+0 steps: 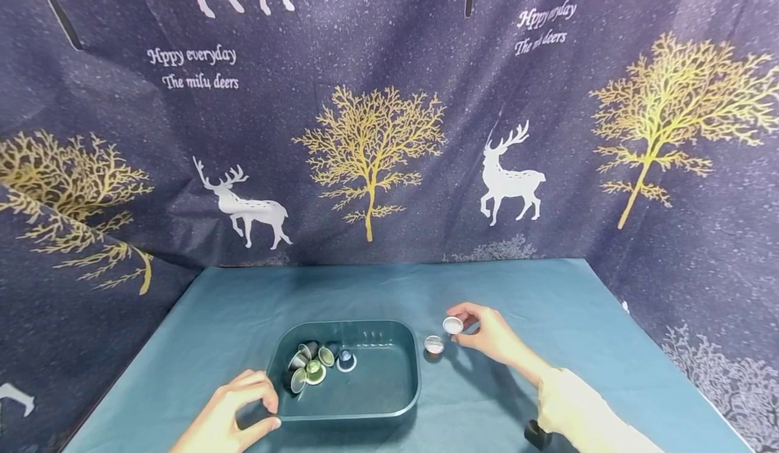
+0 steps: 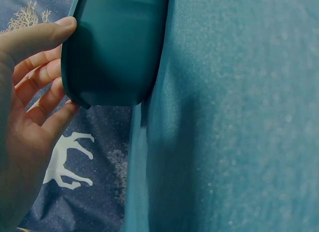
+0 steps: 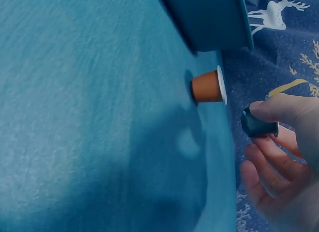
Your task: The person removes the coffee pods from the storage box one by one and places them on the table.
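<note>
My right hand (image 1: 483, 333) pinches a dark coffee capsule (image 3: 257, 123) between thumb and fingers, above the table right of the tray; its silvery lid faces up in the head view. Just left of that hand, an orange-brown coffee capsule (image 3: 207, 87) stands on the table with its pale lid upward. A dark green tray (image 1: 380, 406) lies at the centre front. My left hand (image 1: 234, 409) holds its front left corner, with the thumb on the rim and the fingers curled over it. Inside the tray's left part are several coffee capsules (image 1: 314, 372), dark, green and blue.
A blue-green cloth covers the table (image 1: 608, 345). Behind and beside it hangs a dark blue curtain (image 1: 402, 54) with white deer and golden trees. A small black object (image 1: 537, 434) shows beside the right sleeve (image 1: 578, 406).
</note>
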The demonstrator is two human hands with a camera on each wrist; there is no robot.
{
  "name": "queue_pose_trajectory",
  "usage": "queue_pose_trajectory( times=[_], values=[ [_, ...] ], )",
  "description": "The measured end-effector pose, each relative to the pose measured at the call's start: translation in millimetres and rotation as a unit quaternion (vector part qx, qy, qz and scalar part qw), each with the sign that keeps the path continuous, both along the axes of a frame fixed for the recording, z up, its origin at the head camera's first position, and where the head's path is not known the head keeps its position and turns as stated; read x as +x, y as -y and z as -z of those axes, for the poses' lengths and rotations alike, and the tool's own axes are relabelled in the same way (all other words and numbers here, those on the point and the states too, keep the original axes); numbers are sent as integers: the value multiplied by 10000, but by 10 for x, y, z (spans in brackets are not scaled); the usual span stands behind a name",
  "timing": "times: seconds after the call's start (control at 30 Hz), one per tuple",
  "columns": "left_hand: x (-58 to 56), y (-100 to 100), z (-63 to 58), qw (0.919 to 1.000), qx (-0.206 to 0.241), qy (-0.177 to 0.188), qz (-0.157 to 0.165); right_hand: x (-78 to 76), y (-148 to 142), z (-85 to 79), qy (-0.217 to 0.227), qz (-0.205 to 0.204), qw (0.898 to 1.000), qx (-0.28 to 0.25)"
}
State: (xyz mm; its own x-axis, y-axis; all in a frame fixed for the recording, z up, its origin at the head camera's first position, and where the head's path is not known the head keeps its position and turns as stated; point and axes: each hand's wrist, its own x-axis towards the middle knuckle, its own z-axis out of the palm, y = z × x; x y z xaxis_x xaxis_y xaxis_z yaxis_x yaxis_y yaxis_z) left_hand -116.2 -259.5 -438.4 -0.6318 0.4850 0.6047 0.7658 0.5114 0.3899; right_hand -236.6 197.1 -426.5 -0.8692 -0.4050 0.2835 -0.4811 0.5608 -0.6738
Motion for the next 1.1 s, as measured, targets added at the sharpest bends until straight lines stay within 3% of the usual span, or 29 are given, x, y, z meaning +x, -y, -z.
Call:
queue_pose_trajectory(
  times=[0.13,0.4,0.6,0.87,1.1],
  values=[
    [6,0,-3,9999,-67,116,-73,5,-31,43,-6,37,10000,83],
    [-26,3,38,9995,136,-214,179,27,-69,140,-19,100,9998,157],
    [-23,8,56,9997,134,-208,93,45,-79,189,29,-55,9999,132],
    [0,-5,28,9997,43,-229,-31,43,-80,242,394,37,9990,229],
    [33,-25,9,9985,-140,-461,-248,39,-83,249,296,36,9991,294]
  ],
)
